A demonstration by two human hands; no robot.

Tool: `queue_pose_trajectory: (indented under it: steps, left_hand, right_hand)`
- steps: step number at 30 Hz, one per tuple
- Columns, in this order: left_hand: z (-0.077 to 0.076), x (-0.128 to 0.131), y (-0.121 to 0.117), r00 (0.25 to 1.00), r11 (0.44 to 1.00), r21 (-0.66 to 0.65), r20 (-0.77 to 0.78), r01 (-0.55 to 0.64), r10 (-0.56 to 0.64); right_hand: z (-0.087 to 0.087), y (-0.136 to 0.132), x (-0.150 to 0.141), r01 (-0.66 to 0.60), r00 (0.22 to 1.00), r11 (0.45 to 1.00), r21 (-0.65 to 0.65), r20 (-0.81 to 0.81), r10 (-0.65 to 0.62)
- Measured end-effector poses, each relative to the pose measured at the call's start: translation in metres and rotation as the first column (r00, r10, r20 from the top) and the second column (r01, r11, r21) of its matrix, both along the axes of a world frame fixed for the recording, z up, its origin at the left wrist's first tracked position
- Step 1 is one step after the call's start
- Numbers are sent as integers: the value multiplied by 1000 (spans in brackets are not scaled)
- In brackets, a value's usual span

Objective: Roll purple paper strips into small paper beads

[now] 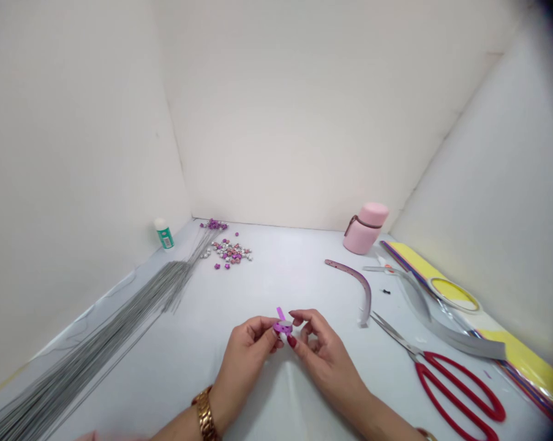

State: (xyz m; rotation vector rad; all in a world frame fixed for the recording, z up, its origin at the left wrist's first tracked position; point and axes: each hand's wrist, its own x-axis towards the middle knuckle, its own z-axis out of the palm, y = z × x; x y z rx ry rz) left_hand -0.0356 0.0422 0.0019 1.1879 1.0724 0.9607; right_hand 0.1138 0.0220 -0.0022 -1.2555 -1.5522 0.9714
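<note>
My left hand [248,349] is closed, thumb and fingers pinching a purple paper strip [283,328] that is bent into a small loop, with its pale inner side showing. A short end of the strip sticks up above the fingers. From the other side, my right hand [324,352] has its thumb against the loop's lower right and its index fingertip near the top. Its other fingers curl behind, and their contact with the paper is partly hidden. Past the hands lies a pile of small folded paper stars [233,251] in purple, silver and pinkish tones.
Grey wire stems [120,324] run along the left, purple stars [214,225] at their far ends. A glue bottle [165,234] stands behind them. On the right are a curved paper strip [356,275], red-handled scissors [460,380], grey strips [464,343], a tape roll [454,294] and a pink flask [365,229].
</note>
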Motion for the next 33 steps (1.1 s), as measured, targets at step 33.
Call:
queue_pose_trajectory:
  steps: [33]
  left_hand:
    - [-9, -9, 11, 966, 963, 185, -132, -194, 220]
  right_hand:
    - [0, -1, -1, -307, 949, 856, -416, -198, 243]
